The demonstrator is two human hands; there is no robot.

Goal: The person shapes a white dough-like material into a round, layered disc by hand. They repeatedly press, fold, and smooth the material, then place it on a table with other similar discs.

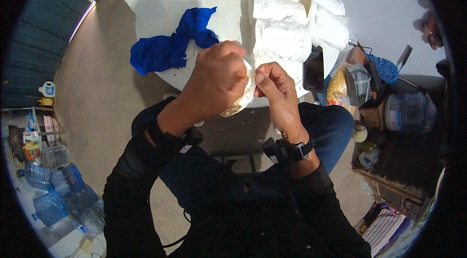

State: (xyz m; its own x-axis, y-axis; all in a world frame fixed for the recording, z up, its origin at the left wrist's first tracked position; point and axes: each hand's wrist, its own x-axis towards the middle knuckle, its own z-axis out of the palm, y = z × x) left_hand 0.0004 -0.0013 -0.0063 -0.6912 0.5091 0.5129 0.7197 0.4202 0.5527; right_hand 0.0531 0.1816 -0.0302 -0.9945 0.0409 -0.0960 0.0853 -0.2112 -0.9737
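From my station I see the left hand [214,75] curled around a white, brown-mottled round piece [249,87] over the 6 o'clock edge of the desk [232,24]; the right hand [278,82] pinches narrowly at its 3 o'clock rim. Bare desk runs toward 12, between blue cloth [158,53] at 10 and white bundles [282,39] at 1.

Black phone [313,69]; bluish jugs [48,208] clustered at left; striped cloth [384,229] lower right.

Water jugs [50,208] and white table [226,5] suggest a home.
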